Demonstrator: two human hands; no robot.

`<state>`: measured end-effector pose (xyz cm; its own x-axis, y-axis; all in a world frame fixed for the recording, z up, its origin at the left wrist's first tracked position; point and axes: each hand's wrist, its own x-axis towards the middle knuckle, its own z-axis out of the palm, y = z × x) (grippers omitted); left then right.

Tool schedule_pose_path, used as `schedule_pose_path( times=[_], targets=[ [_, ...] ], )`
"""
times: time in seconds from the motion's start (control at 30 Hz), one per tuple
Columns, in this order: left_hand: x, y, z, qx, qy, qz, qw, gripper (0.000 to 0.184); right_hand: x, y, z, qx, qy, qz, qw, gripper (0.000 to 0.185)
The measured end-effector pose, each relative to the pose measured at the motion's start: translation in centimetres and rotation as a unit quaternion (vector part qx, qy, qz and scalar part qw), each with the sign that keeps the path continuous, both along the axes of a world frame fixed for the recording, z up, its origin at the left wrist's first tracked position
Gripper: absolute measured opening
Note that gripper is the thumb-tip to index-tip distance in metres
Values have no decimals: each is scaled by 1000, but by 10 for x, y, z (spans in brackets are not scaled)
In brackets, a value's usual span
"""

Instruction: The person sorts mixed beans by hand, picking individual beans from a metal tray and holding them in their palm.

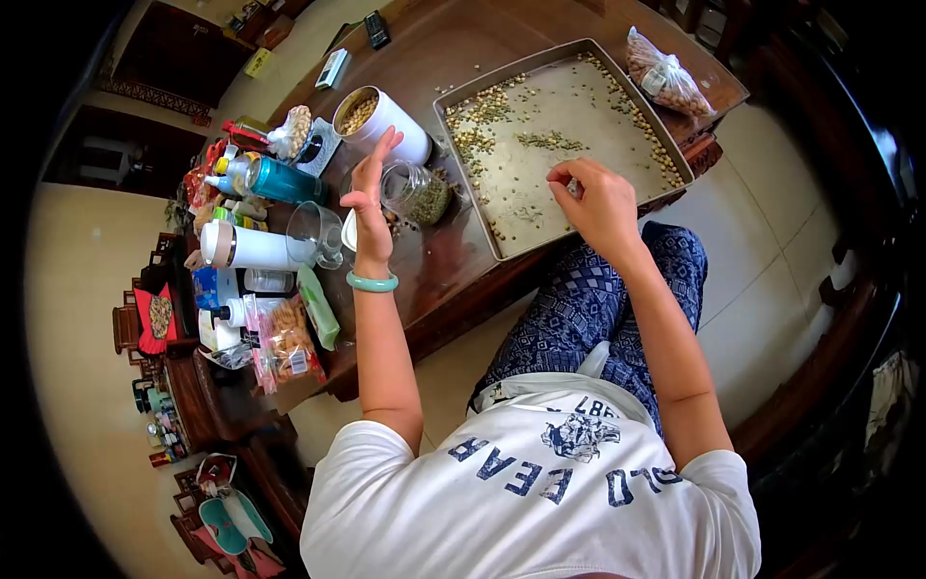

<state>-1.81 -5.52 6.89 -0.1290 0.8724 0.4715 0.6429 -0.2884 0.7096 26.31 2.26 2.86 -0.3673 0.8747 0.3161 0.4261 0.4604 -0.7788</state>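
My left hand [368,198] is raised with its fingers stretched out and the thumb apart, holding nothing. A jade-green bangle [372,282] circles that wrist. Right beside the hand, a clear jar [424,198] of small green beans leans at a tilt in this view. Behind it is a white canister [410,135] filled with tan beans or seeds. My right hand [600,205] is above the near part of a shallow metal tray [540,198], fingers curled together in a pinch; something small and pale shows between them, too small to name. Mixed beans [482,121] are scattered in the tray, mostly along its sides.
On the dark wooden table [453,39], a knotted bag of brown nuts or beans [667,77] sits right of the tray. Several bottles crowd the left, with a teal can [280,179], a white tumbler [246,245], a glass mug [314,234] and a snack bag [292,338].
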Motion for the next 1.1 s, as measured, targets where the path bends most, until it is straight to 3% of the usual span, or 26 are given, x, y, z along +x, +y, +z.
schedule_pose_path(
  times=[0.07, 0.17, 0.2, 0.23, 0.3, 0.37, 0.4, 0.43, 0.5, 0.63, 0.7, 1.1],
  targets=[
    [-6, -5, 5, 2, 7, 14, 1000, 106, -1, 0, 3, -7, -5, 7, 1000, 8],
    [-5, -34, 42, 35, -30, 60, 997, 60, 0, -2, 3, -13, -14, 14, 1000, 9],
    [-16, -47, 45, 35, -135, 59, 988, 44, -1, 0, 2, -6, -12, 7, 1000, 10],
    [-23, -61, 52, 33, -148, 98, 984, 36, -1, 1, 1, 0, -9, 0, 1000, 11],
    [-39, -89, 52, 38, -95, 180, 978, 28, -4, 2, 2, -11, -6, 7, 1000, 13],
    [-39, -117, 52, -37, -59, 269, 961, 19, -4, 0, 6, -36, 11, -6, 999, 14],
    [-42, -130, 47, -104, 40, 341, 933, 17, -5, 1, 5, -35, 15, -4, 999, 15],
    [-38, -141, 40, -106, 39, 343, 932, 17, -5, 1, 4, -36, 13, -2, 999, 15],
    [-25, -156, 27, -155, 249, 337, 895, 17, -4, 2, 3, -38, 26, -8, 999, 16],
    [-7, -171, 2, -227, 203, 358, 883, 18, -3, 1, 7, -48, 22, -8, 999, 17],
    [-6, -173, -4, -218, 244, 383, 864, 18, -3, 1, 5, -45, 21, -7, 999, 17],
    [-16, -168, -22, -215, 224, 406, 860, 12, -4, 2, 5, -34, 15, -7, 999, 16]
  ],
)
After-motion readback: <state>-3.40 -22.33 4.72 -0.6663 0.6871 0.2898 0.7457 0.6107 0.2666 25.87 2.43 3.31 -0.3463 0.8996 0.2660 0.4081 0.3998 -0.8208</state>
